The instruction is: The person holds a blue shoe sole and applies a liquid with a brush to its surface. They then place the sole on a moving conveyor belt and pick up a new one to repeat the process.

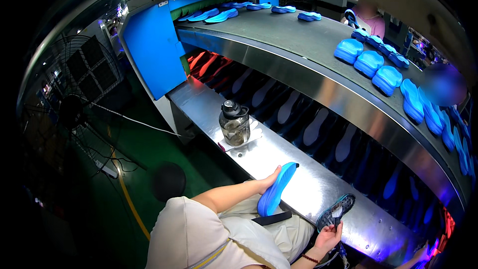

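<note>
Blue shoe sole (pixel 277 190), tilted by metal shelf (pixel 318 183), dark teal-rimmed shoe piece (pixel 328 215), slanted at shelf's near edge

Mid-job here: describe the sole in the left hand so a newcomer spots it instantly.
Find the shiny metal ledge below the dark conveyor belt. By its near edge, the person's left hand holds a bright blue sole with a black patch at its upper end. Unlike the blue soles lying on the belt, it is hand-held.

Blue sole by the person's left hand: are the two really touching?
Touching. The head view shows the left hand holding the blue sole, its thumb lying against the sole's edge with no gap between.
</note>
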Demonstrator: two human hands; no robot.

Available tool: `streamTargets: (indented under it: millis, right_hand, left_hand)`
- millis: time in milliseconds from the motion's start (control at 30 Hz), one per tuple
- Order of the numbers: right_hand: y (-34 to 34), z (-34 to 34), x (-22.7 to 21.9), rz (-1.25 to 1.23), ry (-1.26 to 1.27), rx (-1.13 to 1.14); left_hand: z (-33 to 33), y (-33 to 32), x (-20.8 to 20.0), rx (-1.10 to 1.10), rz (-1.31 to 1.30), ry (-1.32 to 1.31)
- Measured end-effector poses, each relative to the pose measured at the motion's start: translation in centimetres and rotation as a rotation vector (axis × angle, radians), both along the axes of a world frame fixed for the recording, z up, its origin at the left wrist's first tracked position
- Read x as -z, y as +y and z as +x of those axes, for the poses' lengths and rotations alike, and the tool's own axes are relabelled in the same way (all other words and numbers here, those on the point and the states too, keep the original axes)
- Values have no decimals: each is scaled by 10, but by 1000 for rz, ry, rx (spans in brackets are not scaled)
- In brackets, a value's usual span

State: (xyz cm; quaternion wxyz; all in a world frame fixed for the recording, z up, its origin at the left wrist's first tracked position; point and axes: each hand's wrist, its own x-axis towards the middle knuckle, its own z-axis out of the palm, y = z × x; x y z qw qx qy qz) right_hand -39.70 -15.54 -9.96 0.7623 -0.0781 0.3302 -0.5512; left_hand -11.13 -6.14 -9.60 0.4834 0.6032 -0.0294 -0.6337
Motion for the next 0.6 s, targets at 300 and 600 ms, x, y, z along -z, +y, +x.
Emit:
streamTargets:
  millis: [300, 600]
  right_hand:
    - [-3, -1, 0, -21, -15, -7]
    - [-7, 1, -5, -7, -8, -37]
  left_hand:
    - [19, 42, -28, 237, -39, -21]
    - [4, 39, -4, 418, -5, -290]
